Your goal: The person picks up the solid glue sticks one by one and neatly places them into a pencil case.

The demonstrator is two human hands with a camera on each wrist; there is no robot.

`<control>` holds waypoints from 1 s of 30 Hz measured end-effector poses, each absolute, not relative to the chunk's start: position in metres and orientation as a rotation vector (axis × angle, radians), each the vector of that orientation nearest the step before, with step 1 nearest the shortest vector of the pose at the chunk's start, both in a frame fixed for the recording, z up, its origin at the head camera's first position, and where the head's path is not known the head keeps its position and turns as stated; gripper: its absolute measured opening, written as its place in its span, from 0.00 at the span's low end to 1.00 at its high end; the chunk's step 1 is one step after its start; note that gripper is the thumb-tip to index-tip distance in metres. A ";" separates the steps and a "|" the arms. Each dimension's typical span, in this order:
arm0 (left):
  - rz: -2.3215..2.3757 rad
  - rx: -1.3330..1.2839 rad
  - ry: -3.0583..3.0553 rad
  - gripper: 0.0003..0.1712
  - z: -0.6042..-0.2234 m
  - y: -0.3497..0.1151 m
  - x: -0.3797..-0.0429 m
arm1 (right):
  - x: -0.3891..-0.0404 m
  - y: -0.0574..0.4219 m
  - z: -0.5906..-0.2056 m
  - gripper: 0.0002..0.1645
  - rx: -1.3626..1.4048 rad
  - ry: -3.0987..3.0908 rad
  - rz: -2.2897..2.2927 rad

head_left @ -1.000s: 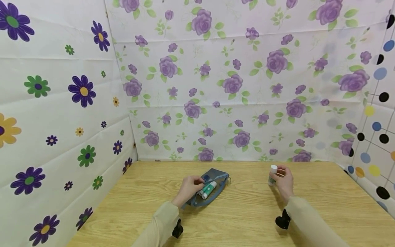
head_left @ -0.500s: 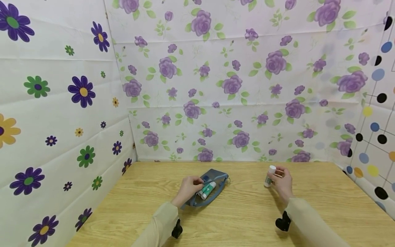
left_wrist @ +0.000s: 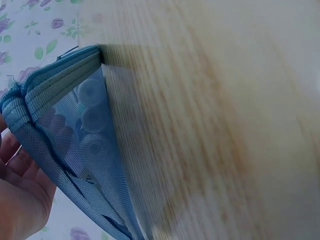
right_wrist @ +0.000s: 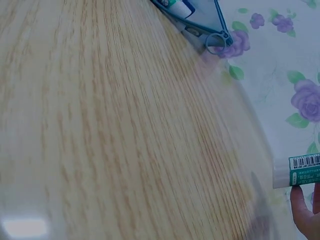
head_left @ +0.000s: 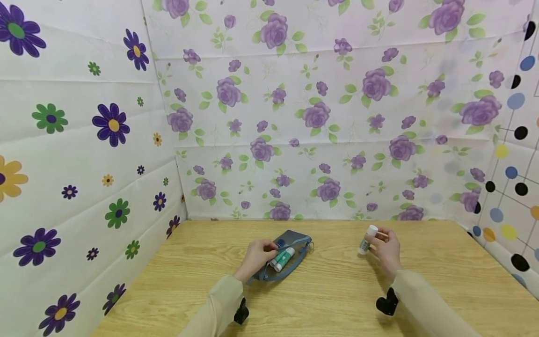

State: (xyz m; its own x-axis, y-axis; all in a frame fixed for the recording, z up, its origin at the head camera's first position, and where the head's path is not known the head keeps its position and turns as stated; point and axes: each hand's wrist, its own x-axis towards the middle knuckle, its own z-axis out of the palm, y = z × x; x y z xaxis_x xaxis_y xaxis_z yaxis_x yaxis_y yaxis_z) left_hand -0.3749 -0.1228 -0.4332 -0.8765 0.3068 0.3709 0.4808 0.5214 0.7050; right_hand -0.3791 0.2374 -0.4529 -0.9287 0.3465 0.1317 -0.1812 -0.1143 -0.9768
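Observation:
My left hand [head_left: 255,258] pinches the upper edge of a blue mesh zipper pouch [head_left: 294,237], keeping its mouth spread. Inside the pouch lie several glue sticks [head_left: 285,260] with green labels and white caps. Through the mesh in the left wrist view, their round ends [left_wrist: 93,118] show in a row. To the right, my right hand [head_left: 388,249] grips another glue stick [head_left: 365,244] between thumb and fingers, white cap up and slightly tilted, close over the table. A barcode shows on its green label [right_wrist: 306,169] in the right wrist view.
The wooden table [head_left: 328,299] reaches back to a wall hung with floral cloth [head_left: 294,164]. A ring [right_wrist: 216,43] hangs from the pouch's far corner. Patterned sheets also line the left and right sides.
The glue stick in my right hand has tilted, its lower end swinging left. The left hand and the pouch have stayed in place.

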 end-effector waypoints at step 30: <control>-1.286 -0.665 -2.573 0.05 -0.431 -0.123 -0.373 | -0.413 0.229 -0.477 0.30 -0.160 -1.669 2.387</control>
State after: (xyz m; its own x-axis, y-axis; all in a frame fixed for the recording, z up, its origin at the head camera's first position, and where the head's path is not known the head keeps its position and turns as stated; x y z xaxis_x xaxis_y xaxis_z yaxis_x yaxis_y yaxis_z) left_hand -0.3728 -0.1229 -0.4313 -0.8816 0.3075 0.3581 0.4710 0.5233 0.7102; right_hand -0.4131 0.2293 -0.4772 -0.9690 0.2441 0.0387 -0.1202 -0.3286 -0.9368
